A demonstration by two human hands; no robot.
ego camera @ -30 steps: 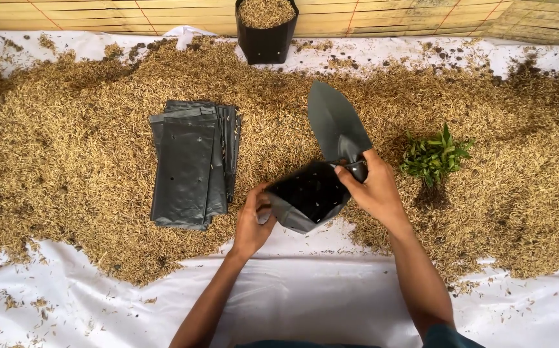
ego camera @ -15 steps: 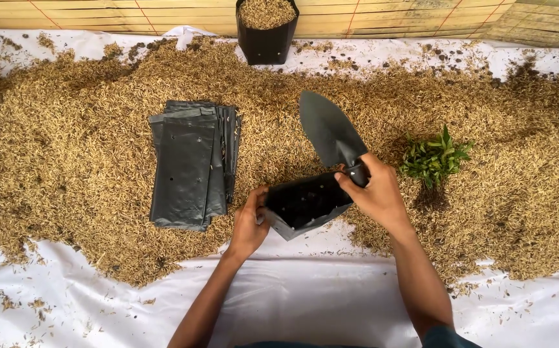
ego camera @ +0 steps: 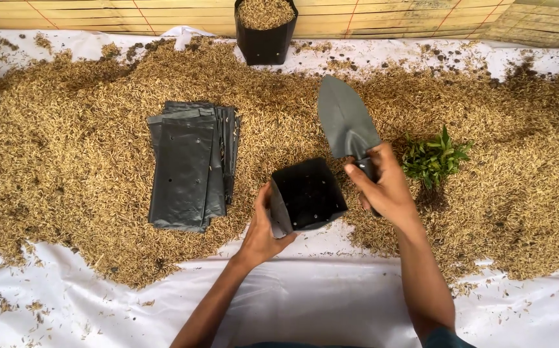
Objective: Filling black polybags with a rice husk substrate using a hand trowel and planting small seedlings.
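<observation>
My left hand [ego camera: 261, 227] grips the left rim of an open black plastic grow bag [ego camera: 308, 194] that stands on the rice husk, its square mouth facing up and dark inside. My right hand [ego camera: 385, 187] is closed around the handle of a dark grey trowel [ego camera: 345, 122]. The blade points up and away, just right of the bag. A small green seedling [ego camera: 435, 156] lies on the husk right beside my right hand.
A stack of flat black grow bags [ego camera: 192, 163] lies to the left. A filled black bag of husk [ego camera: 266, 26] stands at the back by a bamboo wall. Rice husk [ego camera: 67, 161] covers a white sheet [ego camera: 318, 296].
The grow bag has been pulled open and stood upright with a square mouth. The right hand with the trowel has shifted slightly right, away from the bag's rim.
</observation>
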